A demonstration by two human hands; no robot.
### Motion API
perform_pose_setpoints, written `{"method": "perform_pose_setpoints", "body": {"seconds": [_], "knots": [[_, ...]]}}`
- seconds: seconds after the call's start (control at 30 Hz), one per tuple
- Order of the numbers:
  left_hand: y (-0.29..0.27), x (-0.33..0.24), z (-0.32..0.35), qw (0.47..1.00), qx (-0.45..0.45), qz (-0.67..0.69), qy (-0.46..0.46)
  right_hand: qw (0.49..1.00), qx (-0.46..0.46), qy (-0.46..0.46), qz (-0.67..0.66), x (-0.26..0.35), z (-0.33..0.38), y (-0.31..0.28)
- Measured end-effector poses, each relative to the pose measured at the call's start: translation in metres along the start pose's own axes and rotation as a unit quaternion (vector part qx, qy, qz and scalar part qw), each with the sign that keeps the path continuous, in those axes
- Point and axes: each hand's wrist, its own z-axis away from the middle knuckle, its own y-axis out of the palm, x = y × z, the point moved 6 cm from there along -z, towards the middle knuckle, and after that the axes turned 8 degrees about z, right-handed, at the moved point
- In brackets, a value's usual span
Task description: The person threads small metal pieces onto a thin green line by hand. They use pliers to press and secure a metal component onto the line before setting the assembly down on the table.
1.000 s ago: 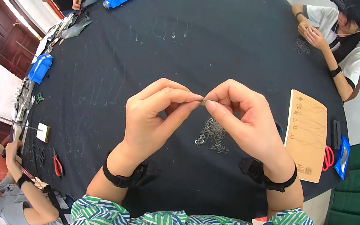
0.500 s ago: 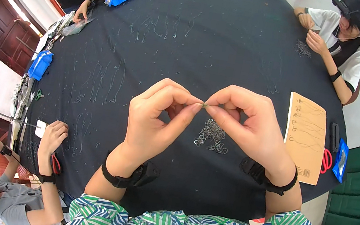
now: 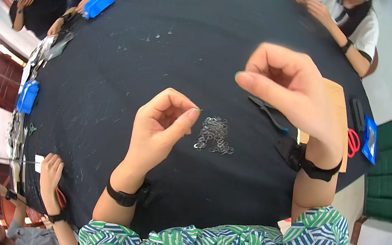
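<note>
My left hand (image 3: pixel 161 124) is closed in a pinch, with the short end of a thin green thread (image 3: pixel 201 110) poking out past the fingertips. Higher and to the right, my right hand (image 3: pixel 292 84) is raised with its fingers curled and the thumb pressed against them. Motion smears it a little; a greenish tint shows at its thumb tip, but what it holds is too small to make out. Between and below the hands, a loose pile of small metal hooks (image 3: pixel 214 135) lies on the black tablecloth (image 3: pixel 226 191). Pliers (image 3: pixel 269 115) with dark jaws lie under my right hand.
Right of my right arm are a brown sheet of card (image 3: pixel 337 95), red-handled scissors (image 3: pixel 353 143) and a blue packet (image 3: pixel 370 140). Blue bins (image 3: pixel 99 4) stand along the left side. Co-workers sit around the table; one's hand (image 3: pixel 51 170) rests at the left edge.
My hands, fingertips together before, have come apart. The right has moved up, uncovering the pliers; the left has shifted slightly left. The view has shifted, so the far side sits higher.
</note>
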Motion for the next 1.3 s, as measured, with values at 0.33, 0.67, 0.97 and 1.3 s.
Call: {"method": "perform_pose_setpoints", "body": {"seconds": [0.33, 0.67, 0.97, 1.3], "knots": [[0.025, 0.039, 0.005, 0.988, 0.070, 0.073, -0.120, 0.999, -0.021, -0.016, -0.047, 0.012, 0.009, -0.008], [0.027, 0.055, 0.004, 0.986, 0.084, 0.066, -0.129, 0.997, -0.003, 0.000, -0.078, 0.022, 0.011, 0.003], [0.041, 0.058, 0.009, 0.963, 0.119, 0.158, -0.183, 0.994, 0.025, 0.003, -0.104, 0.022, 0.012, 0.011], [0.040, 0.060, 0.011, 0.959, 0.110, 0.181, -0.186, 0.988, 0.015, 0.000, -0.152, 0.032, 0.018, 0.017]]}}
